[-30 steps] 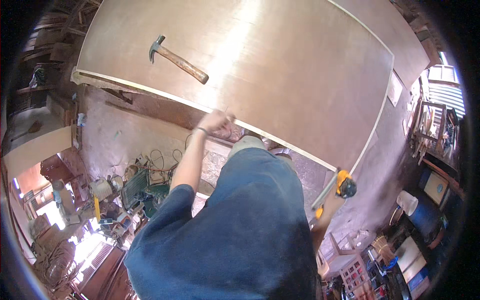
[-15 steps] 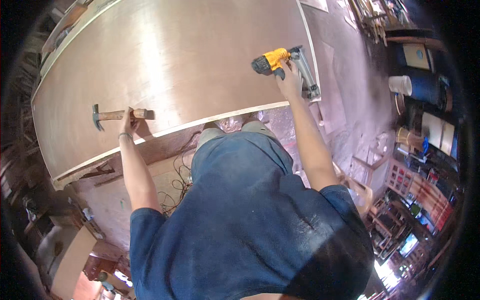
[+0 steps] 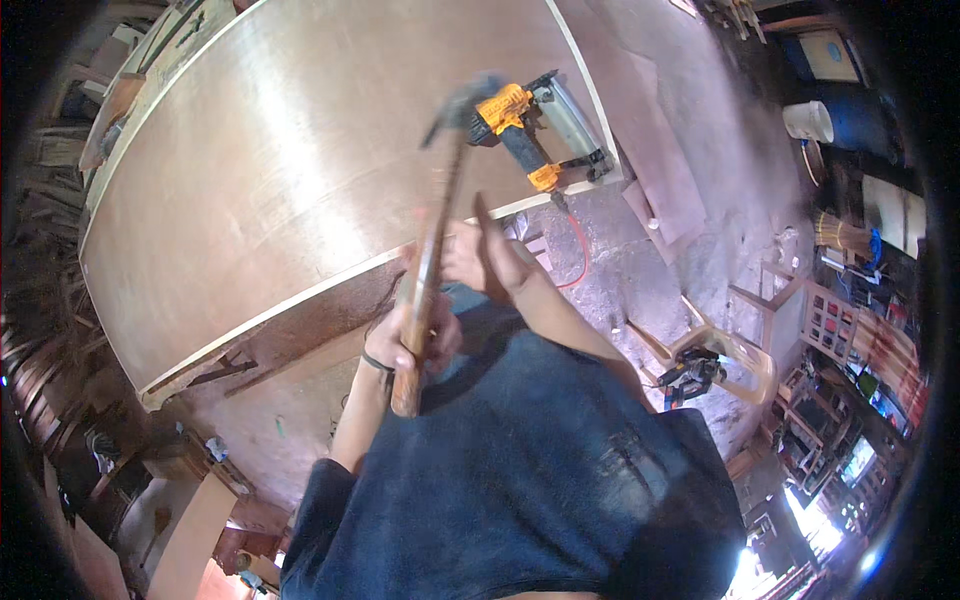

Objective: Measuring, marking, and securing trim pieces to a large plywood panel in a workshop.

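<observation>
A claw hammer (image 3: 437, 240) is raised in front of my torso, its metal head up and slightly blurred. My left hand (image 3: 428, 335) is wrapped around the lower part of its wooden handle. Just beyond the handle, my right hand (image 3: 485, 258) has its thumb spread from its fingers and appears to hold nothing; the handle partly covers the fingers. A yellow and black nail gun (image 3: 522, 145) lies on the large brown wooden panel (image 3: 330, 130) near its right edge. The hammer head overlaps the nail gun's nose in the view.
A red hose (image 3: 584, 255) runs off the nail gun's grip over the panel's near edge. To the right, a black power tool (image 3: 690, 376) rests at a wooden chair frame (image 3: 762, 365). A flat board (image 3: 672, 195) lies on the floor, and a white bucket (image 3: 808, 122) stands farther right.
My left hand has lifted the hammer off the panel and brought it rightward, upright, before my torso. My right hand has let go of the nail gun, left it lying, and drawn back toward me.
</observation>
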Demonstrator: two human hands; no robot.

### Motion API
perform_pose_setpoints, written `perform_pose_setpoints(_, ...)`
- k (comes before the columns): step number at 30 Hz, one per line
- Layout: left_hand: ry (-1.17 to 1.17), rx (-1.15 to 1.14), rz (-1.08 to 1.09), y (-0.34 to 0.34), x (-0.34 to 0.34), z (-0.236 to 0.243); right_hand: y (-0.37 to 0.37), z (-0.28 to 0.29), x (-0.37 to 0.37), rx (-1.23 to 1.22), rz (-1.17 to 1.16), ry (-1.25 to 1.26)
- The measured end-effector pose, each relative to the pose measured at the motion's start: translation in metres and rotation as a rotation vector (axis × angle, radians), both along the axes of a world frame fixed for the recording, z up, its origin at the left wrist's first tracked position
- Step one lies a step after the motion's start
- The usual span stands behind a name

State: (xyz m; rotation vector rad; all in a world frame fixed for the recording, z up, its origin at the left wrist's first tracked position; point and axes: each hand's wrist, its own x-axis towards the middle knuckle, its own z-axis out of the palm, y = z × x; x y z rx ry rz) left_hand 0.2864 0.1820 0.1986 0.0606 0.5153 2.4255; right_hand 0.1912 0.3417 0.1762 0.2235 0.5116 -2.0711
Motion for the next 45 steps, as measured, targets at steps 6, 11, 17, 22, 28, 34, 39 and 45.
perform_pose_setpoints(6, 0.121, -0.377, -0.435, 0.048, -0.068, -0.006, 0.086, 0.034, -0.062, -0.832, -0.535, 0.363)
perform_pose_setpoints(11, 0.072, -0.502, -0.489, 0.082, -0.03, -0.053, 0.14, 0.064, 0.009, 0.161, -0.78, 0.309)
perform_pose_setpoints(17, -0.664, -0.549, -0.158, 0.031, -0.029, -0.154, 0.129, -0.021, 0.064, 1.95, -0.533, 0.913)
perform_pose_setpoints(22, -0.89, -0.585, 0.367, -0.003, -0.02, -0.235, 0.076, -0.062, 0.058, 1.796, 0.06, 0.763)
perform_pose_setpoints(28, -0.945, -0.593, 0.522, -0.008, -0.021, -0.231, 0.052, -0.12, 0.063, 1.727, -0.462, 1.178)
perform_pose_setpoints(34, -0.865, -0.59, 0.572, -0.017, -0.016, -0.257, 0.04, -0.139, 0.04, 1.844, 0.064, 1.033)
perform_pose_setpoints(39, -0.891, -0.631, 0.634, -0.01, -0.011, -0.246, 0.032, -0.104, 0.051, 1.647, -0.486, 1.173)
perform_pose_setpoints(45, -0.807, -0.583, 0.656, -0.009, -0.019, -0.244, 0.056, -0.143, 0.044, 1.818, 0.401, 0.789)
